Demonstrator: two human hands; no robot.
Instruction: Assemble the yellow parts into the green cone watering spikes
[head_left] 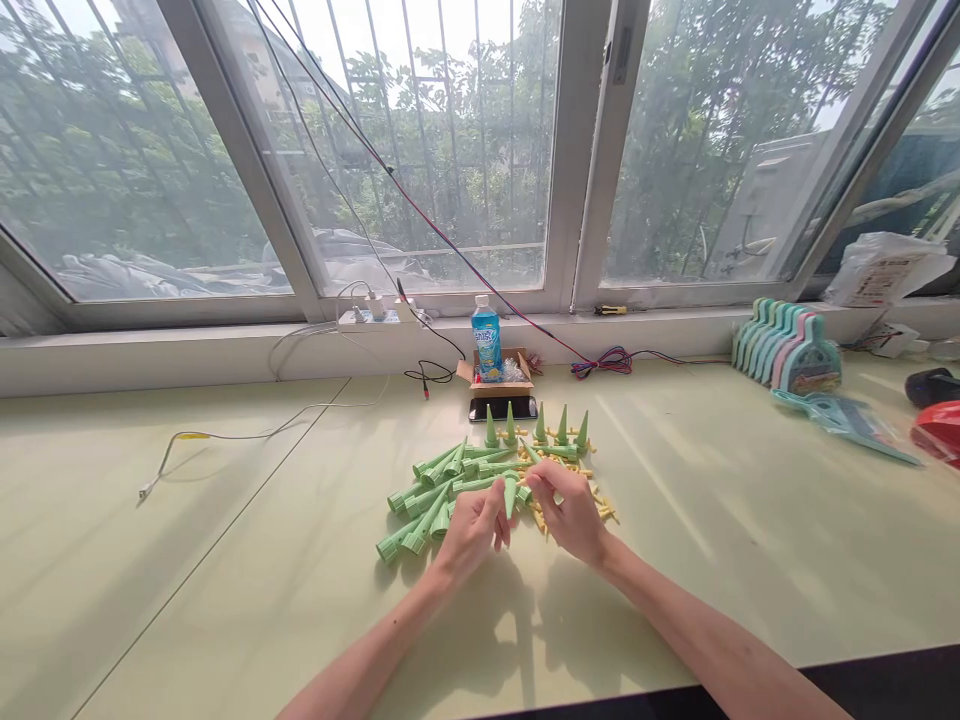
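Observation:
My left hand (477, 522) is closed around a green plastic cone (511, 494), its point turned down and its wide end up. Close beside it, my right hand (568, 505) pinches what looks like a small yellow plastic piece at the cone's wide end; the fingers hide most of it. Several more green cones (424, 498) lie in a pile to the left and behind my hands. Loose yellow pieces (604, 503) are scattered around and behind my right hand. Along the back, several green cones (540, 424) stand upright with yellow pieces at their bases.
Behind the cones lies a black phone (503, 409), then an open cardboard box (491, 389) by a blue liquid bottle (487, 340). Cables (611, 361) run along the sill. At right are pastel plastic items (787, 345), a packaged blue piece (844, 425) and a red object (937, 430).

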